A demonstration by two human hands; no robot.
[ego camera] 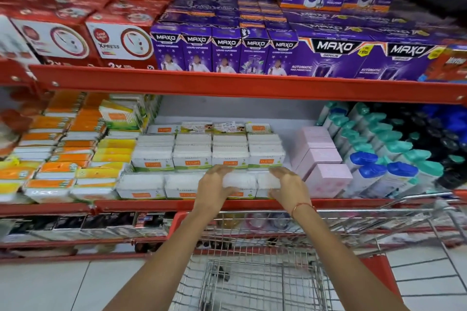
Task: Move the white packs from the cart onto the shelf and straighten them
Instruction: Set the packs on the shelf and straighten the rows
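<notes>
I have both hands out over the cart [252, 283] at the front edge of the middle shelf [141, 206]. My left hand [214, 185] and right hand [286, 184] press in from either side on a white pack [240, 182] in the front row, fingers curled around its ends. It sits on the shelf, touching the other white packs [161, 185] to its left and in front of a taller row of white packs [192, 154] (orange labels facing me). Pink boxes [326, 179] stand just beside my right hand. The cart's basket is wire mesh.
</notes>
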